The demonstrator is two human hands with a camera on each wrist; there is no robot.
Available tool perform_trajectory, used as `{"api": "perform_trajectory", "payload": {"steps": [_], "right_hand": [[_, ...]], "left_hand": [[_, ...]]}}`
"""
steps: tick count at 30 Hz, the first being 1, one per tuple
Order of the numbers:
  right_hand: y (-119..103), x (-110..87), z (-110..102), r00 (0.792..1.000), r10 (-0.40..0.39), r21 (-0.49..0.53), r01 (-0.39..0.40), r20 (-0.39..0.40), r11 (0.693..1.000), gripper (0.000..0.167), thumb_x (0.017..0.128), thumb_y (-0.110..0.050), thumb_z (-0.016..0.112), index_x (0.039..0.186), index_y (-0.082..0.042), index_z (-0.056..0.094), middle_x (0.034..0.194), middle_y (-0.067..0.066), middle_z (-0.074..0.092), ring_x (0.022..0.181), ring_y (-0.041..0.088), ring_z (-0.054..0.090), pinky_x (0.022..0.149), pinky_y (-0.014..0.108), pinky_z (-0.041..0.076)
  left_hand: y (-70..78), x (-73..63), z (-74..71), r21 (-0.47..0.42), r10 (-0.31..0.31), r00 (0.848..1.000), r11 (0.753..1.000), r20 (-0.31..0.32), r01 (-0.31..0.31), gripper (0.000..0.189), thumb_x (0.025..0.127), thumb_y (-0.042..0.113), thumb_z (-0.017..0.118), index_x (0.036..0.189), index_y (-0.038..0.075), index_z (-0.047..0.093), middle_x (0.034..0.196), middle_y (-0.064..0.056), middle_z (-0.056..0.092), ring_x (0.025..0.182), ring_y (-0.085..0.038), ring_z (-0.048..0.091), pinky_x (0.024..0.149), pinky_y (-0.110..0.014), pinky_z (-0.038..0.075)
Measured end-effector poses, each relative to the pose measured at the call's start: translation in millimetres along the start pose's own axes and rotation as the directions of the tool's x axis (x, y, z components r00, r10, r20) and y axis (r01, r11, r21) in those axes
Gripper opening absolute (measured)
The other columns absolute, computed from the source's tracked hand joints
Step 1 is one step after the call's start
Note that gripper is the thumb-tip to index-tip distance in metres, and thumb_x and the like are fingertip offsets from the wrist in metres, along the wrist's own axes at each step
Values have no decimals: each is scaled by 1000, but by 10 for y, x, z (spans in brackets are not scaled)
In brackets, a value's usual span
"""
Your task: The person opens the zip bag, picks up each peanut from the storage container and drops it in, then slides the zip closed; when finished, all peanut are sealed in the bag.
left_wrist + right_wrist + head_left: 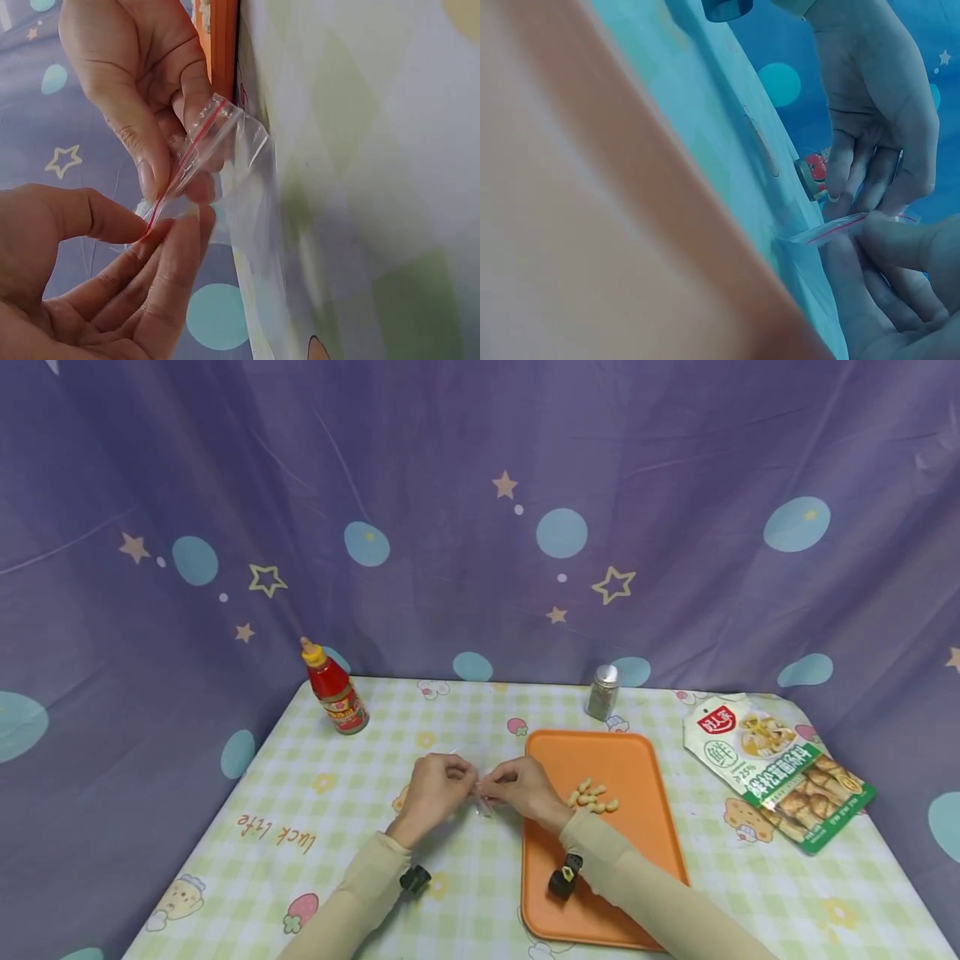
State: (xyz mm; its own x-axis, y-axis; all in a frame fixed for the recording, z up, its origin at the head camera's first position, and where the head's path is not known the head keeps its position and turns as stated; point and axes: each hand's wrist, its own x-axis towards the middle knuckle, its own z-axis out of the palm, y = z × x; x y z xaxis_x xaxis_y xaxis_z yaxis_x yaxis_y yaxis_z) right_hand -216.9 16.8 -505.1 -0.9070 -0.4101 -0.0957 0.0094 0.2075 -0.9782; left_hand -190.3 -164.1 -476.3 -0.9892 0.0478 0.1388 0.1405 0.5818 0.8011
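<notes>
A clear zip-lock bag [251, 180] with a red line along its seal hangs between both hands, over the tablecloth just left of the orange tray [600, 893]. My left hand [441, 789] pinches the seal edge between thumb and fingers. Close beside it, my right hand [525, 789] pinches the same edge; thumb and fingertips nearly meet the left ones in the left wrist view. In the right wrist view the red strip of the bag shows between the fingers. I cannot tell whether the seal is parted. Several peanuts [592, 799] lie on the tray, near the right wrist.
A red sauce bottle [341, 697] with a yellow cap stands at the back left. Behind the tray is a small spice shaker [602, 693]. A green and white food pouch [780, 768] lies on the right. The checkered tablecloth [285, 877] reaches a purple curtain [450, 610].
</notes>
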Motion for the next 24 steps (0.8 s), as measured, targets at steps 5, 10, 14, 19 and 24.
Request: {"api": "perform_trajectory", "payload": {"steps": [5, 10, 14, 19, 24], "right_hand": [[-21, -7, 4, 1000, -19, -15, 19, 17, 1000, 15, 97, -16, 74, 97, -3, 82, 92, 14, 81, 81, 18, 78, 77, 31, 65], [-30, -8, 24, 999, -38, 45, 36, 37, 998, 14, 97, -9, 72, 101, 3, 80, 96, 23, 79, 88, 29, 78, 80, 36, 65], [-11, -5, 36, 998, -65, 33, 64, 20, 997, 11, 95, -5, 73, 99, 3, 80, 95, 23, 79, 87, 32, 79, 79, 37, 65], [16, 12, 34, 998, -62, -19, 61, -30, 998, 10, 93, -12, 78, 94, -4, 83, 88, 15, 81, 80, 26, 79, 75, 32, 64], [26, 26, 26, 999, -34, 0, 34, -32, 999, 11, 94, -13, 78, 96, -3, 82, 84, 16, 80, 75, 25, 79, 71, 32, 64]], "left_hand": [[-9, -2, -13, 38, 5, 998, 999, -57, -3, 11, 87, 8, 72, 80, 9, 81, 70, -4, 77, 55, -6, 67, 50, -23, 52], [-23, 1, -8, 68, 21, 997, 998, -71, -16, 10, 87, 7, 73, 80, 6, 80, 70, -5, 75, 56, -6, 64, 53, -21, 52], [-23, -8, 6, 68, 18, 997, 998, -71, -13, 6, 85, 9, 80, 84, 3, 79, 76, -7, 76, 62, -11, 69, 58, -22, 55], [17, -33, 25, 7, -27, 999, 1000, -35, 27, 18, 82, 5, 85, 96, -3, 78, 84, -12, 78, 72, -20, 76, 64, -25, 61], [39, -46, 31, 39, 28, 999, 999, -33, -26, 14, 84, -5, 78, 97, -5, 78, 84, -15, 77, 73, -24, 76, 65, -27, 62]]}}
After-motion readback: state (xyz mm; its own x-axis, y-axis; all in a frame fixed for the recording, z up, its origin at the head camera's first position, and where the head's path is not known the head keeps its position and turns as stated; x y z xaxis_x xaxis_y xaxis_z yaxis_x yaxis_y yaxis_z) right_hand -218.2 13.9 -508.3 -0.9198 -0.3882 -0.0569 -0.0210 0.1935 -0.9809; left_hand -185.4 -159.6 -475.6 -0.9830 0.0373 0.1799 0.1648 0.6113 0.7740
